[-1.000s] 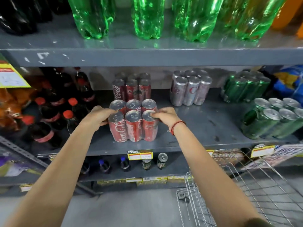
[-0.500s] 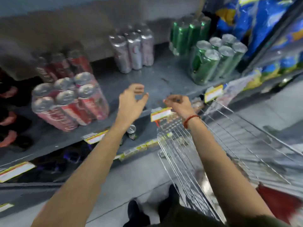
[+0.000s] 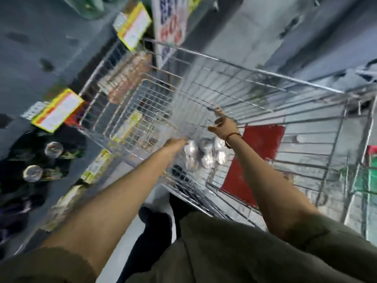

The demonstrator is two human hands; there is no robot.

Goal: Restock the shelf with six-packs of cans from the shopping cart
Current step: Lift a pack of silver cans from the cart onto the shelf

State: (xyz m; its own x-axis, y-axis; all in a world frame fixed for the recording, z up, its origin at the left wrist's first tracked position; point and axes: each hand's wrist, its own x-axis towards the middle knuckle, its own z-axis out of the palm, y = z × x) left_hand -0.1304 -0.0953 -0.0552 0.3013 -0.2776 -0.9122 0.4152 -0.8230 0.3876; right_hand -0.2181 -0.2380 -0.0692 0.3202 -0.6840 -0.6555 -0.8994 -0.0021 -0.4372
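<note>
A six-pack of cans (image 3: pixel 204 155) with silver tops lies on the floor of the wire shopping cart (image 3: pixel 234 72), blurred by motion. Both my arms reach down into the cart. My left hand (image 3: pixel 175 142) is at the pack's left edge; its fingers are too blurred to tell whether they grip. Just above the pack's right side hovers my right hand (image 3: pixel 223 125), fingers apart, a red cord on the wrist. The grey shelf (image 3: pixel 30 58) runs along the upper left.
A flat red panel (image 3: pixel 257 158) lies in the cart right of the pack. Yellow price tags (image 3: pixel 58 110) hang on the shelf edge. Two can tops (image 3: pixel 54 149) show on the lower shelf. A green basket (image 3: pixel 365 180) stands at the far right.
My hands have let go of the red six-pack on the shelf. I have turned right and down, and both hands have gone into the cart over another pack.
</note>
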